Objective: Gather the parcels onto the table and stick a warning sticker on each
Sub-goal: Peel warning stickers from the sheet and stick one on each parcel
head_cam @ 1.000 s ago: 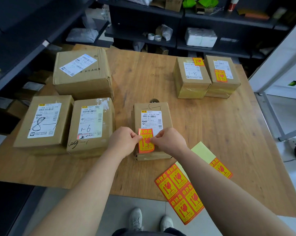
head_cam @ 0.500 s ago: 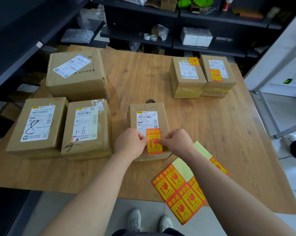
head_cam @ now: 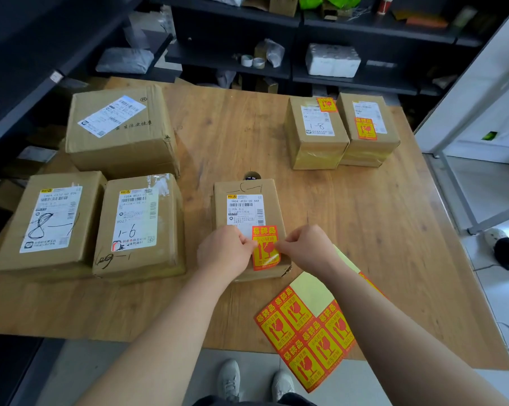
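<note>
A small brown parcel (head_cam: 246,189) lies at the table's near middle. On its top, below the white label, is a red and yellow warning sticker (head_cam: 265,247). My left hand (head_cam: 225,252) pinches the sticker's left edge and my right hand (head_cam: 304,249) pinches its right edge. A sticker sheet (head_cam: 309,332) overhangs the table's front edge. Two stickered parcels (head_cam: 316,133) (head_cam: 366,127) stand at the far right. Three parcels without stickers stand at the left: a large one (head_cam: 121,130), one marked 8 (head_cam: 49,218), one marked 1-6 (head_cam: 137,221).
The wooden table (head_cam: 350,218) has bare room at its right side and middle. Dark shelves (head_cam: 232,60) with tape rolls and packages run behind and to the left. A white frame leg (head_cam: 458,194) stands on the floor at the right. My shoes show below the table's front edge.
The sticker has moved from the parcel's left front corner toward its right side, held by both hands. The view has shifted slightly left.
</note>
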